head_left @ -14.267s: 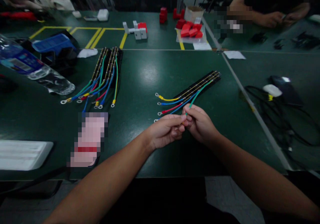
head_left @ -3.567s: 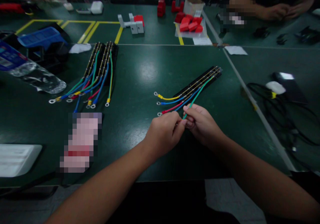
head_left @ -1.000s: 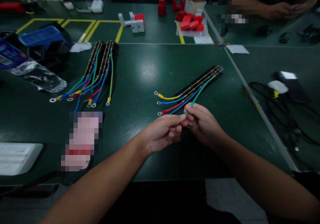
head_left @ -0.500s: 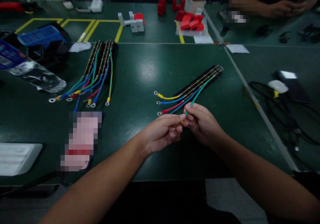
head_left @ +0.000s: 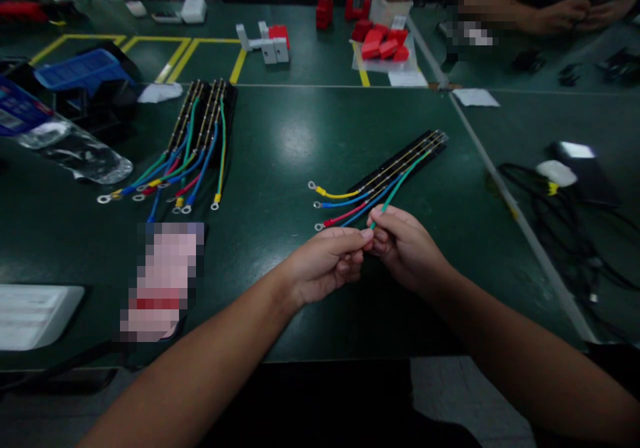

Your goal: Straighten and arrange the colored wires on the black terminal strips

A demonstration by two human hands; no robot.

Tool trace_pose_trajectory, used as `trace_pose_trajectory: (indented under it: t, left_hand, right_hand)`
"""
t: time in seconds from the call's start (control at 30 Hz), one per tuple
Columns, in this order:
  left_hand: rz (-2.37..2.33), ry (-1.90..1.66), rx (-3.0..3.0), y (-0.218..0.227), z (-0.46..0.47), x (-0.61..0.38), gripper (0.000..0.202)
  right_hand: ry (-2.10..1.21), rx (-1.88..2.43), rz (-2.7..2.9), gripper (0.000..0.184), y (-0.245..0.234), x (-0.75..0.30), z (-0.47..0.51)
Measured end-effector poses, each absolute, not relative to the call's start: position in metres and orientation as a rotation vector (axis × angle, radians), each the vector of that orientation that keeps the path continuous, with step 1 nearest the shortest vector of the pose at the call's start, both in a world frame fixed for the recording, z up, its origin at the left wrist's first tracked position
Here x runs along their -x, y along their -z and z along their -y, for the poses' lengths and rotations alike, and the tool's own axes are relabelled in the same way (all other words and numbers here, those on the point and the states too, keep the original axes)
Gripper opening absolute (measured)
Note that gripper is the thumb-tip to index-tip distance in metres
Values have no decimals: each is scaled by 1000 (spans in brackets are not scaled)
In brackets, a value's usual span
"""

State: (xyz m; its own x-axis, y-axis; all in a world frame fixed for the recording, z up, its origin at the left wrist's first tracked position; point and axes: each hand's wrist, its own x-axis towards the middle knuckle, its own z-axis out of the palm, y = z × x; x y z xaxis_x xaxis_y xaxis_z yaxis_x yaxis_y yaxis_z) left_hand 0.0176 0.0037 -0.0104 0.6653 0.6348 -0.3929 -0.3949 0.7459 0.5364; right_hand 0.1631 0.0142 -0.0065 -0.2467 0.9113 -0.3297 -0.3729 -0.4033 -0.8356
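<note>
"One green wire [head_left: 389,197] seems to have all your attention. Where is it?"

"Taking the meeting of my hands as the dial's centre, it reaches up towards one o'clock, to the black strip [head_left: 390,163] lying on the bench [head_left: 300,135]. Its near end is buried in my fingers."

"How are you gripping it?"

"Thumb and forefinger of my right hand [head_left: 407,245] pinch it a little above the end; my left hand [head_left: 327,261] pinches it just below, the two almost touching."

"Which step is that?"

"Working the wire's end with both hands, I'd judge. I can't tell whether a lug sits on it."

"And what does the next move call for?"

"To my mind, a steady right pinch while the left works, without tugging the strip."

"What lies around it?"

"At ten o'clock, a yellow wire [head_left: 345,197], a blue wire [head_left: 340,205] and a red wire [head_left: 343,219] end in ring lugs [head_left: 323,226]. A second blue wire [head_left: 356,217] runs behind my left hand."

"Farther out?"

"Two more wired strips [head_left: 211,118] at ten, a bottle [head_left: 75,148] between nine and ten, red parts [head_left: 386,48] at twelve, and a co-worker's hands [head_left: 567,16] between one and two."
</note>
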Motion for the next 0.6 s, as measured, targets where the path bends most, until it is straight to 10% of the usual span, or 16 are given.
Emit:
trace_pose_trajectory:
  t: [0.6]
  left_hand:
    - [-600, -599, -461, 12, -3, -17, 17]
  right_hand:
    - [-1810, 1056, 792, 19, 6, -165, -14]
